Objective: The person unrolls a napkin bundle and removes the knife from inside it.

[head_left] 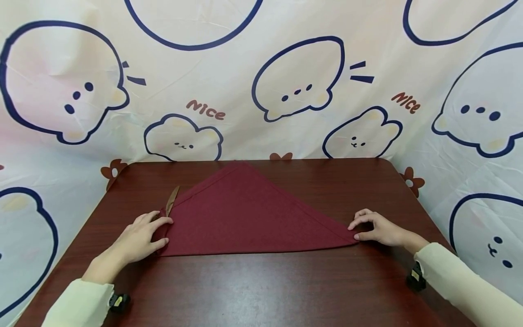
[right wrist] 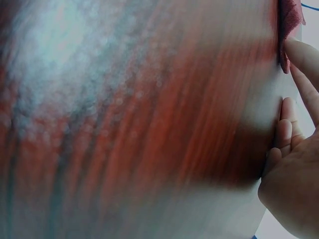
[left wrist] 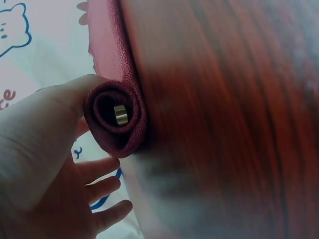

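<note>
Head view takes in a glossy, dark reddish-brown worktop (head_left: 261, 290) with rounded far corners and a pale patch of reflected light on its near half. Pale printed fabric (head_left: 237, 86) hangs along its far, left and right sides, carrying navy-outlined cartoon figures, brown flowers and the word "Nice" in reddish brown.

Across the middle of the worktop lies a dark red cloth (head_left: 249, 218), a broad triangle with its peak at the far edge and a long straight side facing near. At its left is a rolled end (left wrist: 139, 117); a gold-toned utensil (head_left: 172, 200), probably a knife, pokes from the roll's far side, and a metal tip (left wrist: 121, 114) sits inside the near opening.

The left hand (head_left: 140, 236) grips the roll between thumb and fingers; the right hand (head_left: 382, 229) pinches the right corner with thumb and forefinger. Both arms wear pale sleeves (head_left: 457, 272).
</note>
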The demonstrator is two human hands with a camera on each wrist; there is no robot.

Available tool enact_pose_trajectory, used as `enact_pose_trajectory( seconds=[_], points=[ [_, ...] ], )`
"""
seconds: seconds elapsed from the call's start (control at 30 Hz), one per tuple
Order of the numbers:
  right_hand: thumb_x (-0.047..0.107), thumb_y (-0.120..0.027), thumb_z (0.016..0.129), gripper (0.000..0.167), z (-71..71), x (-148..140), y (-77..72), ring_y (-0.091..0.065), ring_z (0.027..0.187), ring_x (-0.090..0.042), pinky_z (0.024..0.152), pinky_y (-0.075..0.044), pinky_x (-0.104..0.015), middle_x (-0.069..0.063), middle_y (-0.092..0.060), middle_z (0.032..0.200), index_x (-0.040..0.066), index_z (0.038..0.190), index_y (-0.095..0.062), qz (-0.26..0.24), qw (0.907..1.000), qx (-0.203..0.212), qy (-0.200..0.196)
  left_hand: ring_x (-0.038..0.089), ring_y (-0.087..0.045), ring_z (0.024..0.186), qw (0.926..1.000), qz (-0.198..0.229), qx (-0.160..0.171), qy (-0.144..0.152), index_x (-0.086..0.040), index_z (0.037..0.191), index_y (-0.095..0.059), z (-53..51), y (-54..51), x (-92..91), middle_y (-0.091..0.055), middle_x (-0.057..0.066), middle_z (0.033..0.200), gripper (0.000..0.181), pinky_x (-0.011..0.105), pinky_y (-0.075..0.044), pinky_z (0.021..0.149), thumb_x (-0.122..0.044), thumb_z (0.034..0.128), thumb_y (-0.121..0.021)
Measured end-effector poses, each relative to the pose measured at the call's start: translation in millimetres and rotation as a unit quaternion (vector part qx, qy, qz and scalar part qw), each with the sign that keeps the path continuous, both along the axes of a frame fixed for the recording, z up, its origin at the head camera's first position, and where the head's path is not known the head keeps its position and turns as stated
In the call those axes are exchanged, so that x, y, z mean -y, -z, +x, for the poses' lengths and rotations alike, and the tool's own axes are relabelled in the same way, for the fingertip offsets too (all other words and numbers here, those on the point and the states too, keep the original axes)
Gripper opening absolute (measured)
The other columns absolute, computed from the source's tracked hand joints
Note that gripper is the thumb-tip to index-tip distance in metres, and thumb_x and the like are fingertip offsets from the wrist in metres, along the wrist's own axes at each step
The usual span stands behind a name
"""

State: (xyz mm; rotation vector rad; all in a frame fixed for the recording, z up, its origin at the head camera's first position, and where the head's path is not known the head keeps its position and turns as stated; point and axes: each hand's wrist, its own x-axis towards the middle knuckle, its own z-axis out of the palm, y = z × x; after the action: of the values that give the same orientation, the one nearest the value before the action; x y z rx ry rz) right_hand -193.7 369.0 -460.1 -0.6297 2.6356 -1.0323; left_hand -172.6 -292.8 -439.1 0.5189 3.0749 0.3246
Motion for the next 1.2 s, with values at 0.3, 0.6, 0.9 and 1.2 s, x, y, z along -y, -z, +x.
enact_pose_trajectory(
  seconds=[0.3, 0.6, 0.9, 1.2],
  points=[
    [0.024, -0.079, 0.087, 0.018, 1.8, 1.0, -0.8, -0.042, 0.108, 0.003, 0.093, -0.039, -0.028, -0.004, -0.055, 0.116, 0.021, 0.104, -0.077, -0.001, 1.0000, 0.002, 0.003, 0.055, -0.042, 0.129, 0.9999, -0.012, -0.007, 0.000, -0.017, 0.116, -0.063, 0.4, -1.4, -4.7, -0.047, 0.036, 0.139, 0.033, 0.074, -0.042, 0.088, -0.016, 0.0842, -0.073],
    [0.024, -0.079, 0.087, 0.017, 1.3, 0.4, 1.1, -0.043, 0.107, 0.002, 0.093, -0.039, -0.029, -0.004, -0.055, 0.116, 0.022, 0.104, -0.077, -0.002, 1.0000, 0.000, 0.002, 0.052, -0.044, 0.128, 0.9992, -0.036, -0.014, -0.012, -0.016, 0.107, -0.062, 0.3, -4.4, -5.9, -0.052, 0.034, 0.136, 0.029, 0.072, -0.043, 0.090, -0.019, 0.0816, -0.075],
    [0.023, -0.078, 0.088, 0.017, -0.9, -0.2, 0.8, -0.043, 0.108, 0.000, 0.094, -0.040, -0.034, -0.004, -0.055, 0.117, 0.022, 0.104, -0.077, 0.000, 1.0000, 0.006, 0.002, 0.050, -0.045, 0.125, 0.9987, -0.043, -0.020, -0.021, -0.016, 0.103, -0.060, -1.1, -6.4, -5.5, -0.055, 0.031, 0.132, 0.026, 0.070, -0.043, 0.090, -0.016, 0.0805, -0.074],
    [0.023, -0.078, 0.088, 0.016, -0.5, -0.5, 0.9, -0.044, 0.107, 0.001, 0.094, -0.039, -0.030, -0.004, -0.055, 0.116, 0.021, 0.104, -0.077, 0.000, 1.0000, 0.003, 0.002, 0.049, -0.046, 0.125, 0.9990, -0.029, -0.020, -0.028, -0.011, 0.105, -0.059, -2.2, -8.9, 2.9, -0.056, 0.028, 0.131, 0.025, 0.070, -0.043, 0.087, -0.012, 0.0826, -0.069]
  ],
)
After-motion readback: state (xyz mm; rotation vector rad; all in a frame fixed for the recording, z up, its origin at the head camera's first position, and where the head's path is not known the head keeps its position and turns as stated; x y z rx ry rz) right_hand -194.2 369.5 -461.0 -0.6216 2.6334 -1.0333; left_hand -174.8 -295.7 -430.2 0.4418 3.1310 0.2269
